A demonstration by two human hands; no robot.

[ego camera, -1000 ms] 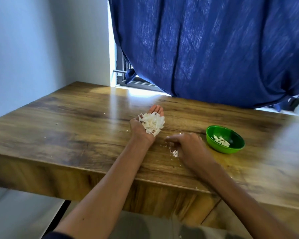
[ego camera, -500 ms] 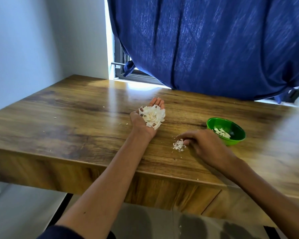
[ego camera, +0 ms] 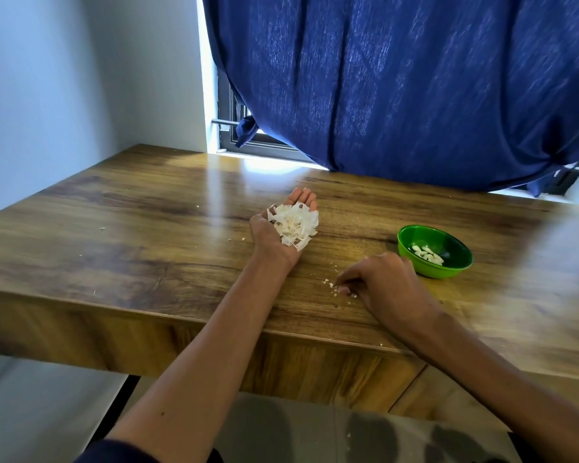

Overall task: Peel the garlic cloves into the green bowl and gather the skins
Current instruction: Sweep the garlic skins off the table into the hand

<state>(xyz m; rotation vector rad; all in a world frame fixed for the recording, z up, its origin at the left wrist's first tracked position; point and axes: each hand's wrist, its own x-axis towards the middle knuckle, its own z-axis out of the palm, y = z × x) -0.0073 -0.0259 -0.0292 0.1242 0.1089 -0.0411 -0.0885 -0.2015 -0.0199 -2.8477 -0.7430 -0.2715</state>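
Observation:
My left hand (ego camera: pixel 267 236) lies palm up on the wooden table (ego camera: pixel 131 235), cupping a heap of white garlic skins (ego camera: pixel 295 225). To its right, my right hand (ego camera: pixel 385 285) rests palm down, its fingertips curled and pinched on small skin scraps; a few crumbs (ego camera: pixel 330 284) lie just beside them. The green bowl (ego camera: pixel 448 271) stands right behind my right hand and holds several peeled cloves (ego camera: pixel 428 254). What lies under the right fingers is mostly hidden.
A dark blue curtain (ego camera: pixel 398 78) hangs over the table's far edge, with a window frame (ego camera: pixel 229 128) to its left. Tiny skin flecks (ego camera: pixel 101 228) dot the left part of the tabletop. The table's front edge runs just below my forearms.
My right hand drew back from beside the bowl toward the front edge. The small skin pile seen by its fingertips half a second ago is gone from view; only crumbs show. The left hand stayed put.

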